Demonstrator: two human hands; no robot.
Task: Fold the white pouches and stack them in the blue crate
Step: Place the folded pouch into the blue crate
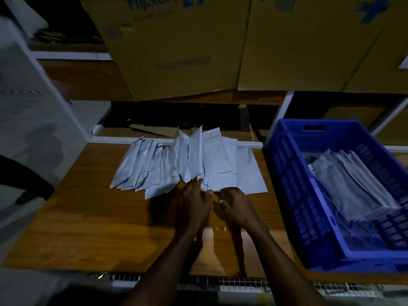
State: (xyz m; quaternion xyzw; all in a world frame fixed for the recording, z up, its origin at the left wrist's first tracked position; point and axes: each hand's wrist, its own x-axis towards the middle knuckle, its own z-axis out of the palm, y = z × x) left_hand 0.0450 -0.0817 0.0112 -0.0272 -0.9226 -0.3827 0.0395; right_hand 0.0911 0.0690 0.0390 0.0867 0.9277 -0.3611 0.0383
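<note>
**Both hands at the near edge of the pile, no firm grasp yet**

Grip first: your left hand [195,200] lies with fingers extended, tips touching the near edge of the white pouches [189,164]. Your right hand [234,205] has fingers loosely curled at the same edge, next to the left; whether it has actually pinched a pouch I can't tell, lighting is too dim.

Progress, judged from layout:
- Unfolded pile sits mid-table [88,217], fanned out in overlapping sheets, just beyond your hands. Many left; can't count them.
- Blue crate [293,195] is on your right, at the table's right end. It already holds a leaning stack of folded pouches [344,184], so part of the job looks done.
- Roughly midway is my guess, pile versus stack.

Pouch look: flat, thin, pale, long rectangles, some creased and lifting at the far edge. Likely slippery and prone to dragging neighbours along.

Beyond: cardboard boxes [198,47] stand behind the table.
</note>
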